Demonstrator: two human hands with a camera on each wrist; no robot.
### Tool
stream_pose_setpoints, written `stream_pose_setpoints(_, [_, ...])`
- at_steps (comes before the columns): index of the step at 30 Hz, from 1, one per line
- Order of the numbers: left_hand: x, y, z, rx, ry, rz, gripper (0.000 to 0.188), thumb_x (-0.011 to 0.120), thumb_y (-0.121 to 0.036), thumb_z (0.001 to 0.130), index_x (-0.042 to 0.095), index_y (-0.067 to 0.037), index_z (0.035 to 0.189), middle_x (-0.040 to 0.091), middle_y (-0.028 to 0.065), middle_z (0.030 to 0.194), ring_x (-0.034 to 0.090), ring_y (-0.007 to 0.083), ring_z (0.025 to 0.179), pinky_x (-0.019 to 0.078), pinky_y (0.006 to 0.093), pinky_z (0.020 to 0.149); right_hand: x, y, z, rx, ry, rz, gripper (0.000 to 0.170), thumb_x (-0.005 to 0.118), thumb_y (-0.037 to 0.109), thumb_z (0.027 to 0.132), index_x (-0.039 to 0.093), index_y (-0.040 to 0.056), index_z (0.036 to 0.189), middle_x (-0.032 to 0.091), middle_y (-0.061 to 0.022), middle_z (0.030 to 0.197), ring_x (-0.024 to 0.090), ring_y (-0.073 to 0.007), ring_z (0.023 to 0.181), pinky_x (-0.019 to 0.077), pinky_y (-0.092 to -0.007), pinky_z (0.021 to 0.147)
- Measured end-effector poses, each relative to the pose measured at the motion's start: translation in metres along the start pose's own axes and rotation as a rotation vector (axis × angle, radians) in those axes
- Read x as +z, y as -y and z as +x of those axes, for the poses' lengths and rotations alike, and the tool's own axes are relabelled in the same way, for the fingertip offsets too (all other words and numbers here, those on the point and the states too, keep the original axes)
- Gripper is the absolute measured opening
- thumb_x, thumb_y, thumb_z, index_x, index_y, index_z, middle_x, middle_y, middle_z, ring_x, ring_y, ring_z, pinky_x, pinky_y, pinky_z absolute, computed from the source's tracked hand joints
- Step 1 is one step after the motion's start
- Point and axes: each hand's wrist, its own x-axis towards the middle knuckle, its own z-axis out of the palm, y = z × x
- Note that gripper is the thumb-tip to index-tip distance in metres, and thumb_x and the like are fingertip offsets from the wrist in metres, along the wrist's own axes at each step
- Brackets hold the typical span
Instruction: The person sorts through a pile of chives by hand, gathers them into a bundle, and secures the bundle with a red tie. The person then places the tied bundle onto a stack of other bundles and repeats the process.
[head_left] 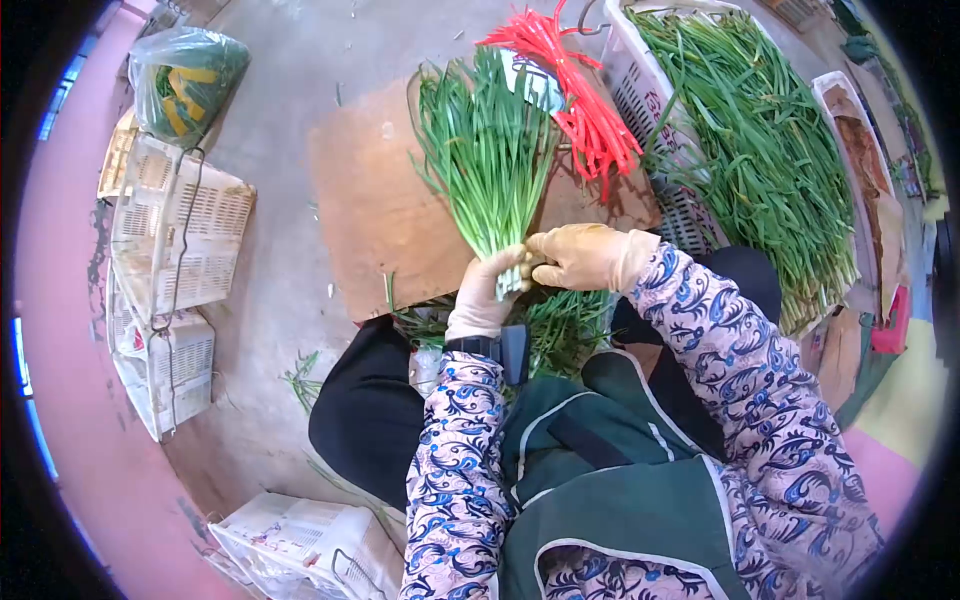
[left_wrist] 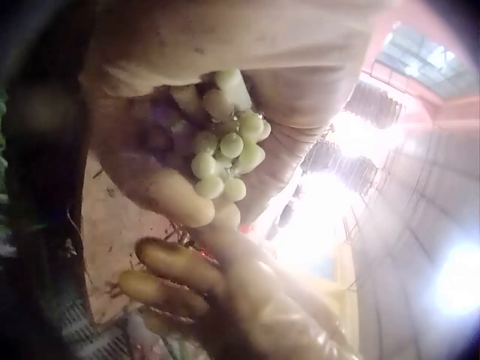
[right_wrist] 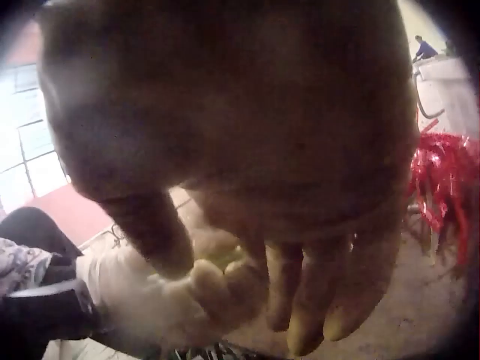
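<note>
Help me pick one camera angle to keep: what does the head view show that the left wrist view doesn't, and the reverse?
Only the head view shows the leafy tops of the held garlic chives and a clear plastic bag. Only the left wrist view shows the pale stem ends face-on and a round bright glow. Both show the gloved left hand gripping the garlic chives, the gloved right hand close beside it, and part of the brown board.

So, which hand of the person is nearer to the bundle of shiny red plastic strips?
The right. In the head view, the right hand is below the red plastic strips; the left hand, gripping the bunch of long green stalks, is farther, to the lower left.
</note>
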Motion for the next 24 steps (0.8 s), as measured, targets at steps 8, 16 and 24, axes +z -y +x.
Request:
stream_pose_setpoints(8, [0.065,-0.036,-0.11,0.028,-0.236,0.529,0.024,0.069,-0.005,0.078,0.06,-0.003,0.1,0.066,0.0047,0.081,0.06,0.0121,0.062,0.0472,0.0236,0.053,-0.029,0.004,-0.019,-0.187,-0.789,0.356,0.024,0.067,0.017,0.085,0.064,0.0031,0.104,0.067,-0.0111,0.078,0.066,-0.0231,0.073,0.0528,-0.0346,0.07])
stream_pose_setpoints(16, [0.096,-0.017,-0.225,-0.008,-0.246,0.715,0.035,0.071,0.003,0.074,0.059,0.0,0.106,0.063,0.0048,0.082,0.058,0.0116,0.062,0.0467,0.0238,0.055,-0.011,0.038,-0.027,-0.27,-0.808,0.297,0.027,0.069,0.027,0.084,0.063,0.008,0.103,0.06,-0.0118,0.069,0.061,-0.0271,0.065,0.05,-0.0374,0.065])
stream_pose_setpoints(24, [0.087,0.002,-0.306,-0.241,-0.399,0.601,0.03,0.074,-0.003,0.074,0.06,-0.001,0.1,0.064,0.0043,0.079,0.058,0.0104,0.059,0.0455,0.022,0.052,0.013,-0.033,-0.005,0.024,-0.811,-0.037,0.016,0.062,0.022,0.086,0.061,0.0062,0.088,0.062,-0.0218,0.076,0.062,-0.0414,0.073,0.05,-0.0468,0.066])
